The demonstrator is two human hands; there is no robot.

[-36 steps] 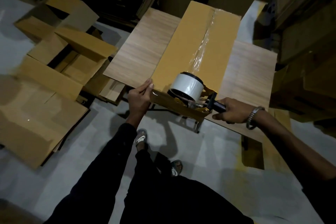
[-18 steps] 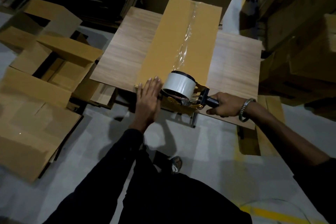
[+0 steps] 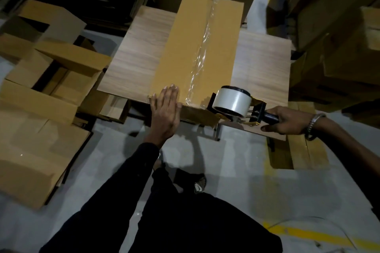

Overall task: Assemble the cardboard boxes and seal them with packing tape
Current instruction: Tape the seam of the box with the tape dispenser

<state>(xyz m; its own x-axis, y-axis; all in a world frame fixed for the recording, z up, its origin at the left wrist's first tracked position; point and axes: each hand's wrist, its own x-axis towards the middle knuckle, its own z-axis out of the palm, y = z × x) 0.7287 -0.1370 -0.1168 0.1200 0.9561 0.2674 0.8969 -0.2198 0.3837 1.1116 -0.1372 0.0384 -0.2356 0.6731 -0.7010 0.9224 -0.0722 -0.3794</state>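
Cardboard box (image 3: 181,55) flat-topped, tan, wrinkled clear tape (image 3: 202,51) along centre seam

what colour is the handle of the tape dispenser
Black. The handle shows in the head view, gripped by the right hand.

The tape dispenser (image 3: 232,102) has pulled right, off the box (image 3: 197,55) edge
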